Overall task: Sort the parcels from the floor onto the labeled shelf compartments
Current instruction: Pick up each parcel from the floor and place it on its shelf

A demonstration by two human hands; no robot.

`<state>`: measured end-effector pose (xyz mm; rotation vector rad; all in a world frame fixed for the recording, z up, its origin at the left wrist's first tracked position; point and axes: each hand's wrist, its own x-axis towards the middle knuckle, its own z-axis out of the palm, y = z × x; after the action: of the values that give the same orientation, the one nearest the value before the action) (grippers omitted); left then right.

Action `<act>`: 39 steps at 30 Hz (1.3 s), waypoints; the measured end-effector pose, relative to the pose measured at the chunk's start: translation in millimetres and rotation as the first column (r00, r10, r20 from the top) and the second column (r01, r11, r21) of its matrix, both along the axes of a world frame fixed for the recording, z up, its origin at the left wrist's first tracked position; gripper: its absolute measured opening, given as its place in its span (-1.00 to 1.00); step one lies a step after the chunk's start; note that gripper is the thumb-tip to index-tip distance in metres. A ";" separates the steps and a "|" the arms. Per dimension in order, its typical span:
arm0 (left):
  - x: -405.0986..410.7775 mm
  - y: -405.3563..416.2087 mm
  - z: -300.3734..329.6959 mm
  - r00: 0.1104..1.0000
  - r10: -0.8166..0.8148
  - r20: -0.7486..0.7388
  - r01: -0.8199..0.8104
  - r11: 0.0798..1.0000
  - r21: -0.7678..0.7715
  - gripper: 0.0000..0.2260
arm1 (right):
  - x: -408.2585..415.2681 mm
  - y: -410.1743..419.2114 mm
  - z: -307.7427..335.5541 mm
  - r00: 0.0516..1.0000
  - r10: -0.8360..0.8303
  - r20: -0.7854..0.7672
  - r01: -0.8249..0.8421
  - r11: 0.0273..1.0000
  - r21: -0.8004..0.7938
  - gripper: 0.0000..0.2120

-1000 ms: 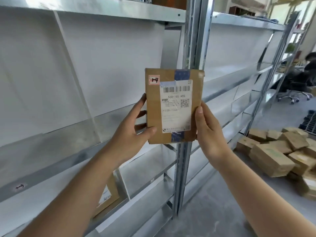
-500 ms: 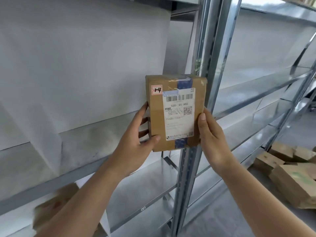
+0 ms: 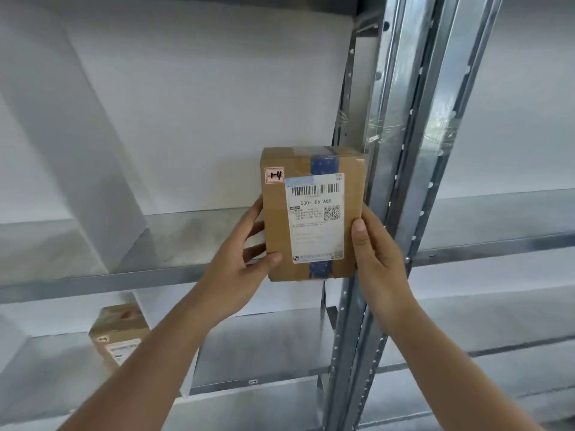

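**Parcel upright at the shelf mouth, a hand on each side**

Parcel (image 3: 312, 213) stands upright, long axis vertical, just left of the steel upright (image 3: 401, 181). Left hand (image 3: 239, 269) clasps its left edge, thumb curled over the front; right hand (image 3: 378, 250) clasps its right edge. Brown carton, blue tape, white barcode label, small red-bordered sticker. The shelf compartment (image 3: 186, 231) lies directly behind it.

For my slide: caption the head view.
Both hands, left and right, hold a labelled parcel upright before a metal shelf.

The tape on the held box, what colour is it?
Blue tape, seen in the head view.
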<state>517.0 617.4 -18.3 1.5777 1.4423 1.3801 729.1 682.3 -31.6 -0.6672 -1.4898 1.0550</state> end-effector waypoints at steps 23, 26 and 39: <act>-22.8 28.4 4.7 0.988 0.154 -0.029 -0.155 0.988 -0.028 -0.35 | -11.6 25.6 2.1 0.917 -0.368 0.155 0.361 0.930 0.075 -0.81; -27.2 34.8 4.4 0.984 0.176 -0.023 -0.177 0.984 -0.017 -0.32 | -18.6 28.9 1.7 0.910 -0.375 0.178 0.367 0.927 0.077 -0.78; -37.7 60.5 -1.9 0.979 0.201 -0.023 -0.201 0.980 0.004 -0.28 | -45.4 30.3 -0.5 0.846 -0.424 0.323 0.432 0.901 0.050 -0.67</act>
<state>479.3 677.9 -20.2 1.4865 1.6529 1.4801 683.7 712.5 -32.1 -1.1779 -1.5085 0.6343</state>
